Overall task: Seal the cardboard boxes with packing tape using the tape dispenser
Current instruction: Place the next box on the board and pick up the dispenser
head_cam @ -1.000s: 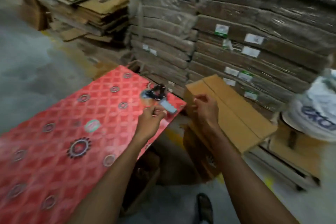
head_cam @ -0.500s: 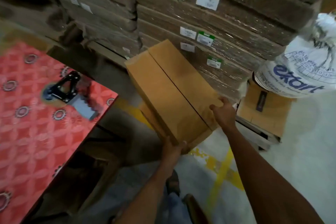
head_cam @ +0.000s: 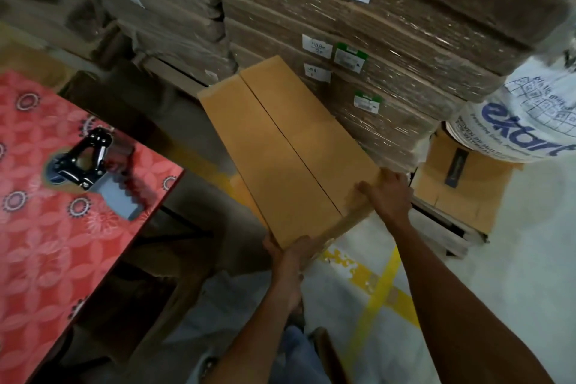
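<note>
Head view: both hands, left [head_cam: 291, 254] and right [head_cam: 388, 196], grip the box's [head_cam: 280, 159] near end off-table, dispenser [head_cam: 84, 162] on table [head_cam: 46, 259]; flaps untaped, could spring open if tilted.

- cardboard box [head_cam: 290, 150]: long, plain tan, top flaps folded shut, dark seam running lengthwise down the middle. Tilted, off the floor, far end pointing at the wrapped cardboard stacks. Left hand [head_cam: 290, 254] grips the near-left corner, right hand [head_cam: 388, 196] grips the near-right corner.
- tape dispenser [head_cam: 84, 162]: black metal frame, grey serrated plate at the near end. Lies flat on the red patterned table near its right edge, well apart from the box.
</note>
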